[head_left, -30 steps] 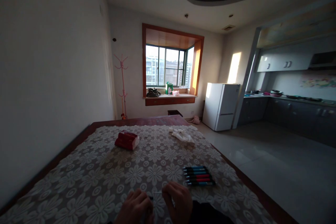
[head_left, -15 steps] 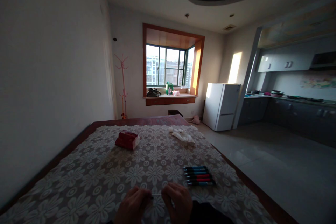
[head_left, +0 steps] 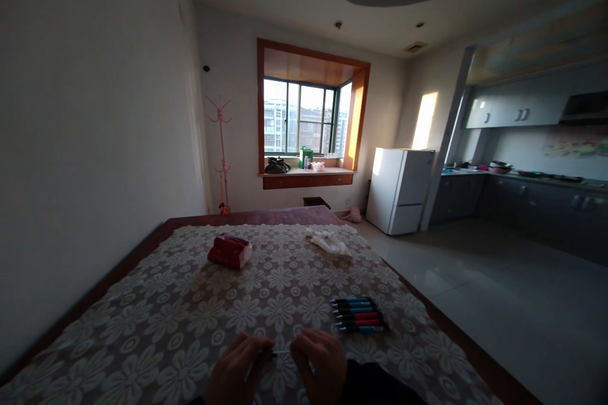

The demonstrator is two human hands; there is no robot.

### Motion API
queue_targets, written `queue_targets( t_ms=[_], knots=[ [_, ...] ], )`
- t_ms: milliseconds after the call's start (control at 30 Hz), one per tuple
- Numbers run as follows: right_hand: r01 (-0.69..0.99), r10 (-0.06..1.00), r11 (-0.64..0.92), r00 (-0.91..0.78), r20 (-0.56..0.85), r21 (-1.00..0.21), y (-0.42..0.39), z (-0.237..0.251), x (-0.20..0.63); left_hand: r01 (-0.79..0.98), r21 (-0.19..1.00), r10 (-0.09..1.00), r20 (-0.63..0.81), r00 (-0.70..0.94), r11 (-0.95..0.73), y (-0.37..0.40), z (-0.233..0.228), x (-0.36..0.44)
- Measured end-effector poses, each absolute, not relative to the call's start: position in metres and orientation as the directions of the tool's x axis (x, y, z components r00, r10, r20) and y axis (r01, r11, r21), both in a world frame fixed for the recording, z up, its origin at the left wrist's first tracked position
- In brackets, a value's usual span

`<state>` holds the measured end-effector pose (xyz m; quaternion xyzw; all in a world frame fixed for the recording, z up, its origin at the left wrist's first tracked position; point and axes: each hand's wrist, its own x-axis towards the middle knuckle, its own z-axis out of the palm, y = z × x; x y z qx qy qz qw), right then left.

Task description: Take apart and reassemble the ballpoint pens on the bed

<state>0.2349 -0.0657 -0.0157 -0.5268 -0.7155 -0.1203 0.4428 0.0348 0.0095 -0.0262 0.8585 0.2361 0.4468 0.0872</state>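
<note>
Near the front of the table, my left hand (head_left: 241,364) and my right hand (head_left: 319,361) face each other with pinched fingers. Between their fingertips runs a thin whitish rod (head_left: 282,352) that looks like a pen refill. A small dark piece (head_left: 273,354) shows at its left end, against my left fingertips. My fingers cover both ends of the rod. Just beyond my right hand, several click pens (head_left: 358,315) lie side by side in a row, blue and red with black grips, tips pointing left.
A flowered lace cloth (head_left: 190,323) covers most of the wooden table (head_left: 256,218). Farther back lie a red tissue pack (head_left: 228,251) and a crumpled white plastic bag (head_left: 330,245). A wall (head_left: 104,126) runs along the left; a white fridge (head_left: 399,190) stands beyond the table at right.
My left fingers have shifted slightly on the left end of the rod. My right hand stays almost in place. The pens have not been moved; the camera view has tilted a little.
</note>
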Motion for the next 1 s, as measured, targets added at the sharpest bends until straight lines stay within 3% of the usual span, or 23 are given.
queue_targets(
  t_ms=[433, 1000],
  knots=[
    [0.860, 0.705, 0.406, -0.080, 0.705, -0.309, -0.067, -0.014, 0.238, 0.358, 0.328, 0.472, 0.751, 0.463, -0.874, 0.006, -0.018, 0.035],
    [0.853, 0.772, 0.416, -0.147, 0.618, -0.317, -0.070, -0.007, 0.246, 0.397, 0.379, 0.539, 0.700, 0.468, -0.836, 0.001, -0.013, 0.032]
  ],
)
